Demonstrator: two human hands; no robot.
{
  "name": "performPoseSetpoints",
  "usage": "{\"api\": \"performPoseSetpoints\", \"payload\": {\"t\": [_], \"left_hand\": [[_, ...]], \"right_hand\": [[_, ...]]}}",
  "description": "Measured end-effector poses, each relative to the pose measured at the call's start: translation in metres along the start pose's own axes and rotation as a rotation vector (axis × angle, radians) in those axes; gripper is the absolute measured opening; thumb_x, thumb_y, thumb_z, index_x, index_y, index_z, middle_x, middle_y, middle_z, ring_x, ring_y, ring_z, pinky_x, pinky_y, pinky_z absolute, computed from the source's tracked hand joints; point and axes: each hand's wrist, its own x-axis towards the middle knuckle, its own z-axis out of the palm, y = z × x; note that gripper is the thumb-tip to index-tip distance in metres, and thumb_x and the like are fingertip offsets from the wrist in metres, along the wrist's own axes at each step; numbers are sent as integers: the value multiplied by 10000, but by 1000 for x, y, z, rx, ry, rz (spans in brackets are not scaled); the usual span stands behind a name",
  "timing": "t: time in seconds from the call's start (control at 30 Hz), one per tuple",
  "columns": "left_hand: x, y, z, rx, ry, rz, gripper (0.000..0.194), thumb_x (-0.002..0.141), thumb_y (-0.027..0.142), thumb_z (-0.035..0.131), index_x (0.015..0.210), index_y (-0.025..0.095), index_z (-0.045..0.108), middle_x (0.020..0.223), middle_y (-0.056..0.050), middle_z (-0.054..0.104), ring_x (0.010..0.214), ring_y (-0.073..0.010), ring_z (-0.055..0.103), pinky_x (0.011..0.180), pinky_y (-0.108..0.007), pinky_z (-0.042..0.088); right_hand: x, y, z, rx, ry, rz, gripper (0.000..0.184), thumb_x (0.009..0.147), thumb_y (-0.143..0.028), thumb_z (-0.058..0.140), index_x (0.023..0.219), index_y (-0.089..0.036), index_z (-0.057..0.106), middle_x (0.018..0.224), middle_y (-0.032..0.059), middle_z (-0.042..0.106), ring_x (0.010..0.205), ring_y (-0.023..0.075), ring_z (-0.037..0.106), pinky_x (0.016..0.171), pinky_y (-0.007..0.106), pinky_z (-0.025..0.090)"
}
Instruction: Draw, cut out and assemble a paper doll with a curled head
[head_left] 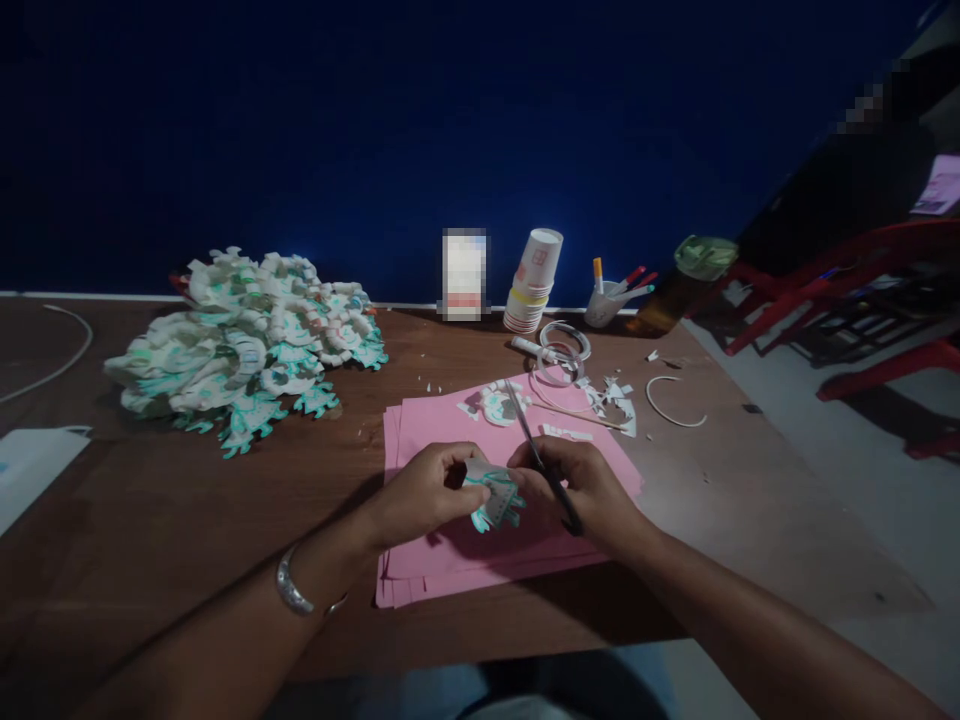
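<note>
My left hand [435,490] pinches a small white paper cutout [495,503] with teal outlines, held over the pink paper sheets [450,555]. My right hand [581,485] is closed around dark scissors [541,455], whose blades point up and away from me. Its fingertips come up against the cutout's right edge. Just beyond my hands, a round white paper piece [501,404] lies on the pink stack. Whether the right fingers also grip the cutout, I cannot tell.
A big heap of teal-outlined cutouts [247,350] sits at the back left. Stacked paper cups [534,280], a cup of pens [602,303], tape rings [566,342] and paper scraps [619,400] are behind and right. Red chairs [847,270] stand beyond the table's right edge.
</note>
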Motion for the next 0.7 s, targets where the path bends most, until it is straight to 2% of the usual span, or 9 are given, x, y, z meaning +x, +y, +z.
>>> {"api": "performPoseSetpoints", "payload": {"t": [0.13,0.23,0.33,0.47,0.6,0.7], "left_hand": [[2,-2,1,-10,8,36,86,752,237,637,736,158,609,666,24,566,624,-107,496,552,-201,372],[4,-7,3,-132,91,60,141,769,289,687,790,155,650,704,14,598,644,-111,519,591,-210,407],[7,-13,8,-275,197,75,197,778,325,728,864,154,680,764,-1,645,684,-118,556,668,-230,453],[10,-20,16,-357,238,52,240,774,348,757,876,138,699,818,-30,690,719,-135,588,694,-244,469],[9,-17,17,-375,368,17,258,737,351,794,833,145,671,763,-7,676,678,-126,584,653,-230,463],[5,-12,13,-332,434,7,244,766,356,769,816,149,650,668,13,642,583,-100,542,562,-205,423]], "right_hand": [[1,0,3,50,-9,67,250,818,-367,712,729,-155,613,545,-46,520,445,81,475,414,174,357],[-1,4,7,155,-7,125,285,806,-405,723,747,-170,572,529,-65,513,378,81,484,368,173,348],[-4,13,13,245,11,114,300,829,-411,712,750,-180,540,512,-70,523,376,77,488,382,164,352],[-5,22,24,328,47,113,298,867,-429,685,780,-183,541,545,-63,537,408,80,499,404,166,361],[-5,22,20,257,31,118,347,891,-496,644,793,-171,570,549,-56,514,446,86,484,427,178,351],[-11,21,10,110,-14,65,349,822,-478,740,807,-151,619,621,-39,529,542,89,458,498,192,352]]}}
